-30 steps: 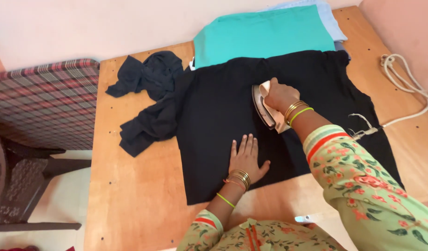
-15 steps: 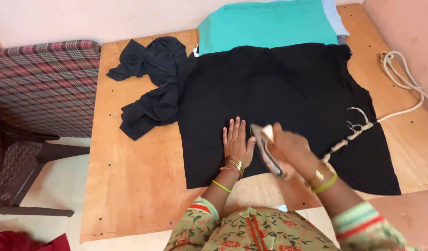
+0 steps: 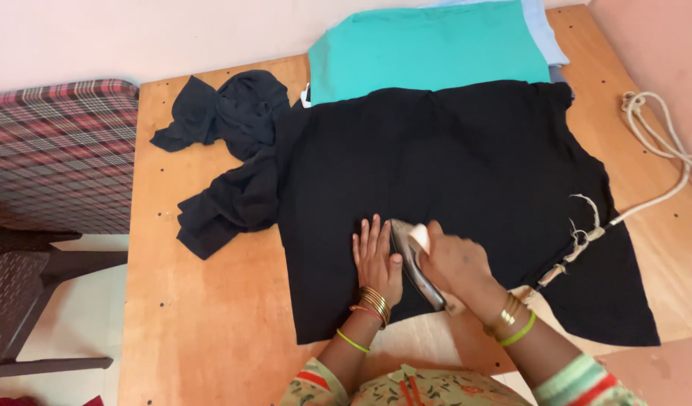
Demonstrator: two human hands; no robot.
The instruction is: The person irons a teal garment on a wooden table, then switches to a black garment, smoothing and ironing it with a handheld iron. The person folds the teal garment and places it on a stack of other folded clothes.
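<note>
Right hand (image 3: 453, 263) grips the iron (image 3: 412, 259) on smooth black cloth (image 3: 451, 173) (left hand (image 3: 377, 259) flat, fingers together).

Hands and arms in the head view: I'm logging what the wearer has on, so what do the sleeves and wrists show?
Both hands are bare. The left hand has a stack of gold bangles at the wrist, with a thin yellow-green band further up the forearm. The right hand has gold bangles beside a yellow-green band. The sleeves are pale green with a red floral print; the right cuff is striped.
</note>
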